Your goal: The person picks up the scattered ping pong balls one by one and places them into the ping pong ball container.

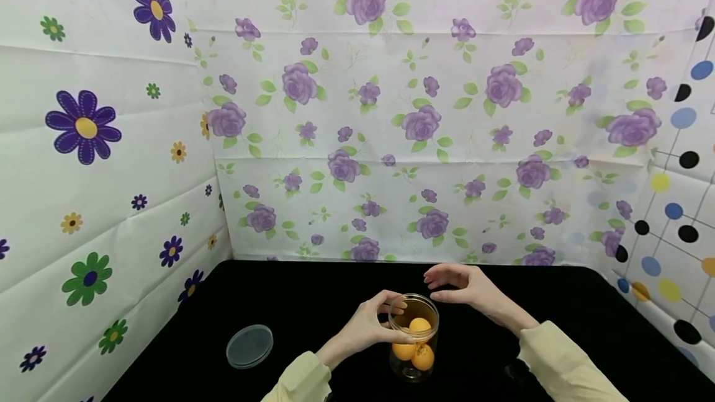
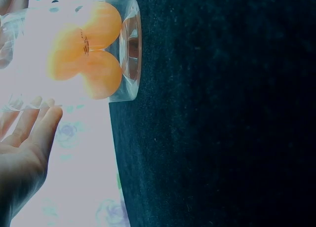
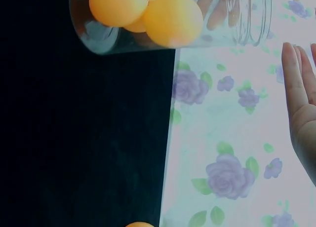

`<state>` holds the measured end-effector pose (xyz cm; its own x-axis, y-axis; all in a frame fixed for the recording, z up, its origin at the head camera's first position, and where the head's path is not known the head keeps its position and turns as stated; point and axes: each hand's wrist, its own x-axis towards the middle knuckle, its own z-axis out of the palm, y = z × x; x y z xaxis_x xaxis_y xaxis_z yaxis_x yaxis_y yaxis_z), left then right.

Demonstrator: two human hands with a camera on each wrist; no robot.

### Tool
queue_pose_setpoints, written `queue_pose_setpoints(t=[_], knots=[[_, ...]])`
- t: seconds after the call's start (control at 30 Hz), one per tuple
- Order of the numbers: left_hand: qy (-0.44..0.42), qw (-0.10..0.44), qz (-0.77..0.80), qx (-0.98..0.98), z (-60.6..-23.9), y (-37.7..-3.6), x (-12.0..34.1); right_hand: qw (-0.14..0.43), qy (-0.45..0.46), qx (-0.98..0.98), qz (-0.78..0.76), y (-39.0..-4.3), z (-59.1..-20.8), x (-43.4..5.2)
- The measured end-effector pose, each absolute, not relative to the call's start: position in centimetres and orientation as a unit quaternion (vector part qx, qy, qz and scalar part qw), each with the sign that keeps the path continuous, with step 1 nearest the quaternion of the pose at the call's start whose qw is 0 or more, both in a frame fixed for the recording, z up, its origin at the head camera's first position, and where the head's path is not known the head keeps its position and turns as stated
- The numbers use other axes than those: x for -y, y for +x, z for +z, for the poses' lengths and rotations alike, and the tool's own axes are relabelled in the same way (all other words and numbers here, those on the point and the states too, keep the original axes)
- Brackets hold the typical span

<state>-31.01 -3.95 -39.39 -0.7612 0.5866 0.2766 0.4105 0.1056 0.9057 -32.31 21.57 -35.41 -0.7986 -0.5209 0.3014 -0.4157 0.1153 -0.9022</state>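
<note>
A clear jar (image 1: 412, 372) stands upright and uncapped on the black table, with several orange ping-pong balls (image 1: 422, 357) in it. My left hand (image 1: 365, 324) grips the jar near its rim, the thumb on the near side and the fingers round the far side. Through the clear wall, those fingers (image 3: 217, 12) show in the right wrist view. Beyond the rim on the right, my right hand (image 1: 466, 290) hangs in the air with loosely bent fingers and nothing in them. It is apart from the jar. Dark print marks one ball (image 2: 69, 54).
A clear round lid (image 1: 249, 346) lies on the black tabletop (image 1: 313, 290), left of the jar. Part of another orange ball (image 3: 140, 224) shows at the bottom of the right wrist view. Flowered and dotted sheets (image 1: 368, 98) enclose the table's back and sides.
</note>
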Motion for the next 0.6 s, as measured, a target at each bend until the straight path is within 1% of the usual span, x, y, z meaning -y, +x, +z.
queue_pose_setpoints(t=[0.13,0.37,0.6], knots=[[0.332,0.069,0.573,-0.746,-40.9,-32.3,3.8,0.045,-0.306,-0.747,-0.589,-32.5,-35.6,-22.4],[0.334,0.068,0.570,-0.748,-41.0,-32.4,3.7,0.034,-0.301,-0.757,-0.579,-32.7,-35.7,-24.4],[0.338,0.072,0.570,-0.746,-41.1,-32.4,3.8,0.018,-0.269,-0.774,-0.572,-33.0,-36.4,-26.3]])
